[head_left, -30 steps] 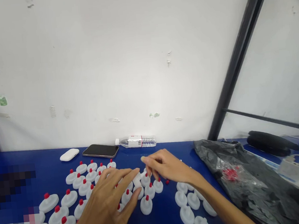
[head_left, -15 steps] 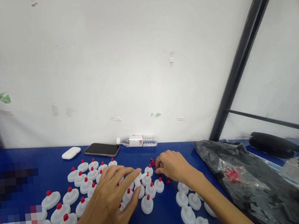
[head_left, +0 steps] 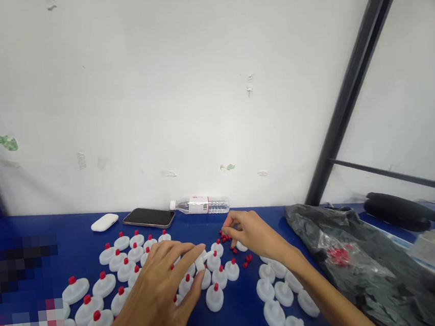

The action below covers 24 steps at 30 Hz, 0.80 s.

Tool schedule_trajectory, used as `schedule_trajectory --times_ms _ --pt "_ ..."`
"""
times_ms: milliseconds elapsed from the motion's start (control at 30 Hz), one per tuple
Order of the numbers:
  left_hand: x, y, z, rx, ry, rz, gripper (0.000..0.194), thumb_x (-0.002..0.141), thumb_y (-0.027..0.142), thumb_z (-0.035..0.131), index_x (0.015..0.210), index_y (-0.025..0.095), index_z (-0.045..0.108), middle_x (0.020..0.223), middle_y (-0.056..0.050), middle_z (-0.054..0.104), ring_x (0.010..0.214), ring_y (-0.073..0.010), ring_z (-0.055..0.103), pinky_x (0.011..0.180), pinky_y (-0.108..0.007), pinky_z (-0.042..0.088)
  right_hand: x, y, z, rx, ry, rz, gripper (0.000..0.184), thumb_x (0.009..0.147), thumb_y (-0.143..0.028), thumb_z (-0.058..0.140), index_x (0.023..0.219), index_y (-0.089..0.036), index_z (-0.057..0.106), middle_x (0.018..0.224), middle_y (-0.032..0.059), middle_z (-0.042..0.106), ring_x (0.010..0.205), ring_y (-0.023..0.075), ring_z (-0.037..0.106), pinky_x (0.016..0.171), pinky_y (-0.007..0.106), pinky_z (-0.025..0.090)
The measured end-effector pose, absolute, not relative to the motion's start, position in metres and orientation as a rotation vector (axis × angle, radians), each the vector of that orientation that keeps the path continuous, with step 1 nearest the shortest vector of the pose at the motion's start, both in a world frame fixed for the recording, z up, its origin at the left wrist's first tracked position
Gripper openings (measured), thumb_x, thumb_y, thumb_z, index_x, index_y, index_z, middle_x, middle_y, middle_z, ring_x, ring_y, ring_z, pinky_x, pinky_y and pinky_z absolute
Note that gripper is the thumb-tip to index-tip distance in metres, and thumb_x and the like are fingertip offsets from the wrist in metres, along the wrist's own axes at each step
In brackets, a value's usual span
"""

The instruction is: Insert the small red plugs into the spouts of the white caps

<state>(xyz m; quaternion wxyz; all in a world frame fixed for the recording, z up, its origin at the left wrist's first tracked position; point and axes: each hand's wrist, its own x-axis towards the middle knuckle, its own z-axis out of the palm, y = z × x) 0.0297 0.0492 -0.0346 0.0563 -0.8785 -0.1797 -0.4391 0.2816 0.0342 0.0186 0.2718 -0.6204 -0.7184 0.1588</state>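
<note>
My left hand pinches a white spouted lid between thumb and fingers, its bare spout pointing right. Below and around it stand white squeeze-bottle lids with small red tip caps on their spouts. Above a loose pile of red tip caps, my right hand has thumb and index finger pressed together; whatever is between the fingertips is too small to make out. Several more loose red caps lie nearer. White lids with uncovered spouts are grouped beside my right forearm.
Along the wall lie a white case, a phone and a clear water bottle on its side. A dark plastic bag covers the right side, with a clear bag of red caps on it. Beyond it is a power strip with a charger.
My right hand has lifted slightly and shifted up and right, uncovering more loose red caps and a white lid beneath it. My left hand keeps its grip in about the same place.
</note>
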Motion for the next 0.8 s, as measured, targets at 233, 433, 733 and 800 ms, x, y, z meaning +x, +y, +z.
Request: schedule_trajectory --times_ms 233,433,733,800 --pt "0.029 0.054 -0.039 -2.581 -0.57 -1.306 0.036 0.105 0.021 0.055 0.141 0.018 0.054 0.119 -0.008 0.068 0.109 -0.0265 0.061 0.102 -0.046 0.043 0.269 0.027 0.033 -1.289 -1.859 0.798 0.019 0.091 -0.034 0.073 0.106 -0.022 0.072 0.097 0.0024 0.074 0.078 0.015 0.067 0.053 0.021 0.045" --pt "0.029 0.057 -0.038 -2.447 -0.605 -1.327 0.035 0.107 0.026 0.053 0.141 0.018 0.053 0.119 -0.009 0.072 0.109 -0.0278 0.066 0.096 -0.045 0.048 0.267 0.03 0.028 -1.099 -1.677 1.137 0.028 0.073 -0.04 0.092 0.089 -0.02 0.08 0.071 -0.0007 0.074 0.06 0.0104 0.058 0.055 0.023 0.039" --pt "0.029 0.055 -0.039 -2.422 -0.558 -1.322 0.032 0.113 0.026 0.04 0.14 0.017 0.054 0.119 -0.009 0.074 0.107 -0.0266 0.07 0.096 -0.043 0.051 0.256 0.031 0.019 -1.071 -1.523 1.186 0.036 0.061 -0.041 0.098 0.082 -0.018 0.079 0.066 0.0011 0.076 0.06 0.0136 0.067 0.057 0.024 0.048" --pt "0.03 0.055 -0.038 -2.421 -0.591 -1.357 0.033 0.114 0.032 0.038 0.138 0.016 0.054 0.117 -0.008 0.075 0.104 -0.0232 0.072 0.092 -0.037 0.054 0.254 0.03 0.02 -1.069 -1.515 1.159 0.037 0.061 -0.043 0.097 0.082 -0.018 0.08 0.064 0.0004 0.075 0.057 0.0123 0.065 0.054 0.022 0.045"
